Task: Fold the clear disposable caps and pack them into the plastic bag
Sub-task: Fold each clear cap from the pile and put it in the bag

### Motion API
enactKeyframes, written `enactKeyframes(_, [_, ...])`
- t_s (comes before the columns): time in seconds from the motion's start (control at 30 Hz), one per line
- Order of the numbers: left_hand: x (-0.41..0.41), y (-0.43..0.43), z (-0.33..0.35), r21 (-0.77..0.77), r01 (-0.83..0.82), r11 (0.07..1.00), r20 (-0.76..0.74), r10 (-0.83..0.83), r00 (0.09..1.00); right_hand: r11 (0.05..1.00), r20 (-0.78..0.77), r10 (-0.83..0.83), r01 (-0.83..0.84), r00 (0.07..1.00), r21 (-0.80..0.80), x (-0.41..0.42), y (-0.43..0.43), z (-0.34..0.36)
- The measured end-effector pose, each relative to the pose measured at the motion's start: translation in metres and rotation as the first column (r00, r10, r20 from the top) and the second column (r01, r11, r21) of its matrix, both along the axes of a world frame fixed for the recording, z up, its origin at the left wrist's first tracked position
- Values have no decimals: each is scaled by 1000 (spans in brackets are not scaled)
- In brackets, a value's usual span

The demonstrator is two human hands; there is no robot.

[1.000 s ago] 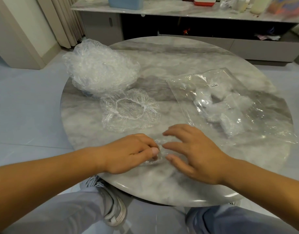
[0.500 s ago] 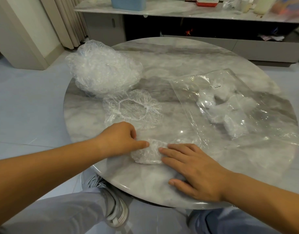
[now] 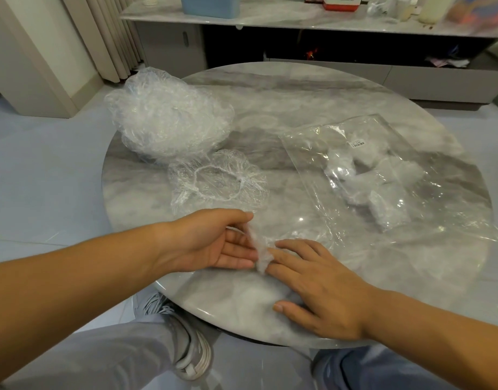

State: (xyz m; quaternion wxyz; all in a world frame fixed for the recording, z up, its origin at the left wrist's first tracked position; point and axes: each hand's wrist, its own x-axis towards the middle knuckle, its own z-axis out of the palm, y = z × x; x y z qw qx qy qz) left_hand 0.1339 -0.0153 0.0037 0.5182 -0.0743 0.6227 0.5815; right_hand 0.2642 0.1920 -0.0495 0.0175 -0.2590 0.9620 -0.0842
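A partly folded clear cap (image 3: pixel 261 250) lies on the round marble table (image 3: pixel 298 91) near its front edge, between my hands. My left hand (image 3: pixel 211 243) is turned on its side, fingers straight against the cap's raised left flap, thumb apart above it. My right hand (image 3: pixel 321 291) lies flat, fingertips pressing the cap's right part down. Just beyond my left hand a loose cap (image 3: pixel 216 184) is spread open. Behind it sits a heap of crumpled caps (image 3: pixel 169 119). The clear plastic bag (image 3: pixel 405 220) lies at the right with several folded caps (image 3: pixel 351 181) inside.
The bag's open mouth faces the front right of the table. My knees and a grey shoe (image 3: pixel 191 358) are below the table's front edge. A low cabinet (image 3: pixel 326 21) with bottles and boxes stands behind the table.
My left hand has turned from knuckles-up to its side and lifted the cap's left flap upright. My right hand stays flat on the cap. The camera has moved closer.
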Motion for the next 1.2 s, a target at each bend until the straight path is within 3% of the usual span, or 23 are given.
enactKeyframes(0.37, [7,9,-2,-3,30,1000,-31,-30,999,986,-27,24,-28,999,-163,3,8,14])
enactKeyframes(0.43, [7,11,-1,-18,58,998,-25,-58,998,962,-31,-33,23,999,-270,1,11,20])
enactKeyframes(0.53, [7,13,1,-27,112,993,-10,-112,994,911,-68,-267,229,961,-343,-13,19,30])
enactKeyframes(0.6, [6,14,1,-22,145,989,5,-145,989,871,-12,-433,415,901,-263,-27,24,38])
enactKeyframes(0.7, [4,15,1,-1,172,985,30,-172,985,778,213,-568,603,795,-178,-40,31,46])
enactKeyframes(0.93, [-2,13,-2,55,215,975,75,-219,973,652,438,-645,750,626,-112,-52,29,38])
enactKeyframes(1.03, [-4,12,-4,72,230,970,96,-236,967,652,470,-625,748,623,-126,-53,30,38])
enactKeyframes(1.13, [-5,12,-5,87,233,969,100,-241,965,687,408,-620,715,670,-128,-51,29,43])
enactKeyframes(1.2, [-4,12,-6,92,232,968,98,-241,966,669,387,-603,706,698,-232,-49,23,47])
